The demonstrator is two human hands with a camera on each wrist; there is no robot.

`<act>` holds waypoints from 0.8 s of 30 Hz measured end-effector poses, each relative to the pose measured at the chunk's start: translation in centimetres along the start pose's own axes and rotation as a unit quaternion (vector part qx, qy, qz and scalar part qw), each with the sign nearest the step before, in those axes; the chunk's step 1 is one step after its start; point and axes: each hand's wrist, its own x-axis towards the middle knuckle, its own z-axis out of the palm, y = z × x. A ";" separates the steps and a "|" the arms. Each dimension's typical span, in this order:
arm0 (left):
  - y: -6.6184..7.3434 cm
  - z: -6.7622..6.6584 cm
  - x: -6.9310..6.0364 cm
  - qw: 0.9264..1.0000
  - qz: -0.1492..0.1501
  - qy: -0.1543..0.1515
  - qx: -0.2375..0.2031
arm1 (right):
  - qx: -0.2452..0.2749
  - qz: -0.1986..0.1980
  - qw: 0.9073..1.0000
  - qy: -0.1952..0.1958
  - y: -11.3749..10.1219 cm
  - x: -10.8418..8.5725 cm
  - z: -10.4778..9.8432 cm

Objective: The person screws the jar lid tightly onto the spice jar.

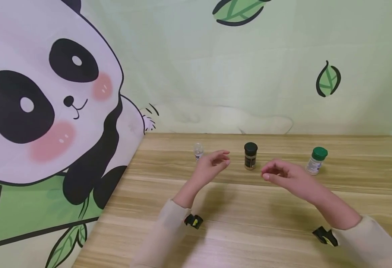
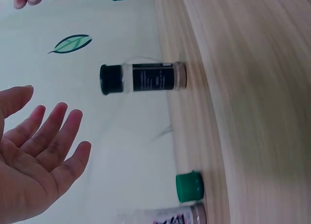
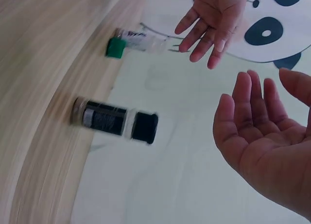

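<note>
My left hand (image 1: 208,169) hovers above the table with its fingers loosely bent and nothing in them. Just behind it stands a clear uncapped spice jar (image 1: 198,149), partly covered by the hand in the head view. A loose green cap (image 2: 190,187) lies beside that jar in the left wrist view; the hand hides it from the head camera. Between the two hands, a bit farther back, a spice jar with a black lid and black label (image 1: 250,156) stands upright. My right hand (image 1: 290,178) is raised too, fingers relaxed and holding nothing. Behind it stands a green-lidded jar (image 1: 316,160).
The wood-grain table (image 1: 249,230) runs back to a pale green cloth backdrop (image 1: 189,74) with leaf drawings. A large printed panda (image 1: 48,93) covers the left side. Small black devices (image 1: 193,221) sit at both wrists, by the light sleeves.
</note>
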 end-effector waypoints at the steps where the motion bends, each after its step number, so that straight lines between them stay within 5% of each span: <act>1: 0.0 -0.4 -0.3 1.000 0.001 0.008 -0.001 | 0.002 -0.005 1.000 0.006 -0.3 0.2 0.3; 11: -1.7 -3.7 -2.4 0.992 -0.021 0.104 -0.067 | 0.069 -0.042 0.995 0.062 -2.4 3.2 3.7; 16: -3.0 -5.4 -2.3 0.984 -0.042 0.156 -0.079 | 0.033 -0.043 0.997 0.058 -3.0 5.3 4.9; 24: -5.0 -7.6 -0.8 0.984 -0.077 0.154 -0.055 | -0.036 -0.036 0.998 0.027 -3.1 9.7 6.0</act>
